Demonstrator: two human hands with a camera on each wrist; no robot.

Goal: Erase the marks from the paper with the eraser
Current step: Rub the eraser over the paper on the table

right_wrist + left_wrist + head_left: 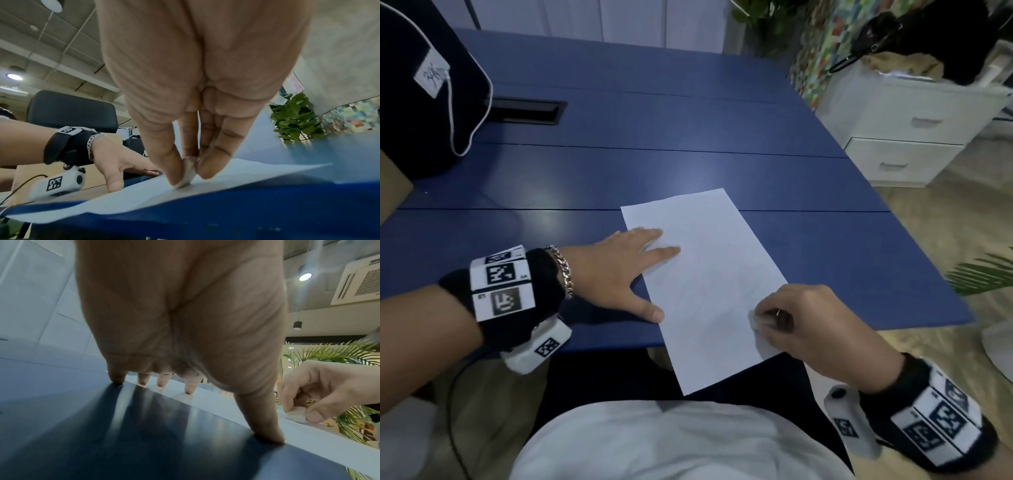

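Paper [705, 284] lies slanted on blue table [688, 120], near end hanging past table's front edge. Left hand [616, 270] flat, fingers straight and spread, 3 fingertips pressing paper's left side, thumb at its edge. Right hand [822, 325] pinches small white eraser [756, 320] between thumb and fingers (tight clamp), eraser's bottom touching paper near right edge. Marks too faint to make out. Dark bag [424, 85] at far left of table.

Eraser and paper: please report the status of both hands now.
Right hand pinches eraser, pressed on paper. Left hand flat, fingers pinning paper's left edge. Nothing in the way.
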